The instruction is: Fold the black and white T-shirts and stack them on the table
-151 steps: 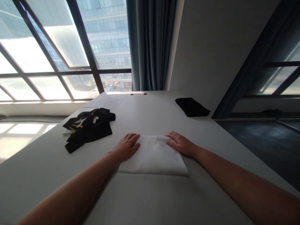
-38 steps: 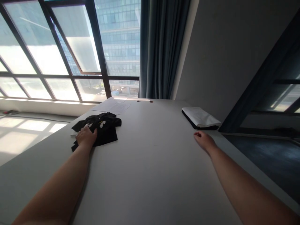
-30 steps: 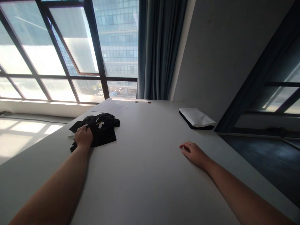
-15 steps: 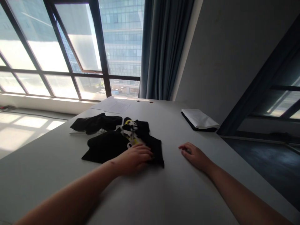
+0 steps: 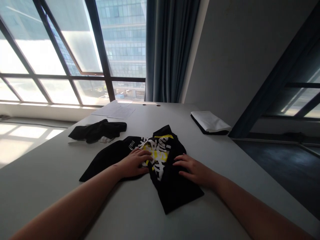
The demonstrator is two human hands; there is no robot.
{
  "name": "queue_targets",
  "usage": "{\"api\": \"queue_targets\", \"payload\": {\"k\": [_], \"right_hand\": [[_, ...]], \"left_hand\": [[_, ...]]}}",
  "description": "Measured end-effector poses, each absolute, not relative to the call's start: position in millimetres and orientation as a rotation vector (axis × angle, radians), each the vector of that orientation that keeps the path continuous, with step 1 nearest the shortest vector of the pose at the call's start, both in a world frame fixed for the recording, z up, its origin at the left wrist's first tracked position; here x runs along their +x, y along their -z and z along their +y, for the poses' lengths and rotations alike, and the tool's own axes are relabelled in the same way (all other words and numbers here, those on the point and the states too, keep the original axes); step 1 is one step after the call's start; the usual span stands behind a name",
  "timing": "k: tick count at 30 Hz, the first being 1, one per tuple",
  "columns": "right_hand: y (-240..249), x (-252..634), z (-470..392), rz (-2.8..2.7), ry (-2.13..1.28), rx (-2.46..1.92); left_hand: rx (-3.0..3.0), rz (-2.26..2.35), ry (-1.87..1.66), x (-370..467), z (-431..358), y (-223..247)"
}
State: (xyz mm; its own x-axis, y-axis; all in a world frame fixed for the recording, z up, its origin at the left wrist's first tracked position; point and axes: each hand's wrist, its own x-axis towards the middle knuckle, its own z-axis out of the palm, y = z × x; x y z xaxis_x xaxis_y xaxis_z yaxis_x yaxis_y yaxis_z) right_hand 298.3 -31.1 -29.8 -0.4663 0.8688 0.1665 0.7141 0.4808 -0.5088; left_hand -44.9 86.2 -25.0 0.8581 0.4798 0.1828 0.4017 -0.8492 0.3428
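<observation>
A black T-shirt (image 5: 175,181) with a white and yellow printed pattern lies crumpled on the white table (image 5: 120,213). Both of its sides spread out past my hands. My left hand (image 5: 136,162) rests on the shirt at the left edge of the print, its fingers stretched out. On the shirt's right part lies my right hand (image 5: 193,169), fingers apart and flat on the black cloth. Neither hand has cloth visibly pinched in it. The undersides of both palms are hidden.
Farther left lies a bunched black garment (image 5: 98,130) with some white cloth (image 5: 106,139) by it. Paper sheets (image 5: 117,110) lie at the back left. A folded white cloth (image 5: 211,121) sits on a black one at the right edge. Behind the table hangs a blue curtain (image 5: 170,50).
The T-shirt has been spread wider toward me and to the right, so more of its print shows. My right hand has moved from the bare table onto the shirt; my left moved slightly left.
</observation>
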Motion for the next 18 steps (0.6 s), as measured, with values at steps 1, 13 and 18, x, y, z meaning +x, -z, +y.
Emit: {"api": "queue_targets", "payload": {"k": [1,13,18], "right_hand": [[31,299,-30,-2.308,-0.512,-1.336],[48,333,-12,-2.120,-0.294,-1.524],[44,328,-13,-2.153,-0.171,-1.494]], "left_hand": [[2.744,0.674,-0.379,-44,85,25],[2.838,0.647,-0.455,-42,77,18],[2.889,0.806,-0.445,-41,78,16]]}}
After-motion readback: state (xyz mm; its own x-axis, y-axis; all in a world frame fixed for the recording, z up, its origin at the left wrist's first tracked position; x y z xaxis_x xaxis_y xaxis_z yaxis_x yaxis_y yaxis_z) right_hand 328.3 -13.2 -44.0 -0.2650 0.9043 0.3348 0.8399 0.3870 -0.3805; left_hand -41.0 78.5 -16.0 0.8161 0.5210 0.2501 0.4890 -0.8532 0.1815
